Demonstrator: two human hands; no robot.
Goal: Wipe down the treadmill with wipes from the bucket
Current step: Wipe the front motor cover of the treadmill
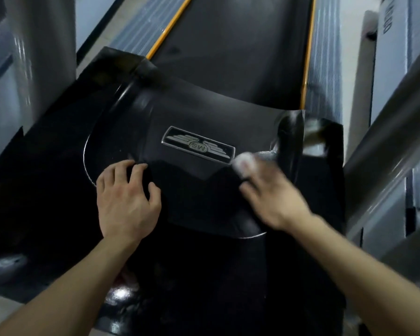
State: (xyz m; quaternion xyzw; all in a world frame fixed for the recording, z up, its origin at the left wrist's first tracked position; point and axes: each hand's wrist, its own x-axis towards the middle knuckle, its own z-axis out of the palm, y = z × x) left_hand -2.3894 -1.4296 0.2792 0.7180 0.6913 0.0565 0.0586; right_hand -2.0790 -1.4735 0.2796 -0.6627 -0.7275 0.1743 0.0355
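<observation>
The person leans over the treadmill's black motor cover (192, 112), both bare arms reaching down. The left hand (127, 197) rests flat on the cover, fingers spread loosely and gripping nothing, just left of the winged badge (198, 144). The right hand (272, 190) is blurred; its fingers are closed on a small white wipe (245, 163) pressed against the cover just right of the badge. Beyond the cover lies the dark belt (233, 42), edged by yellow strips and grey side rails (323, 69).
</observation>
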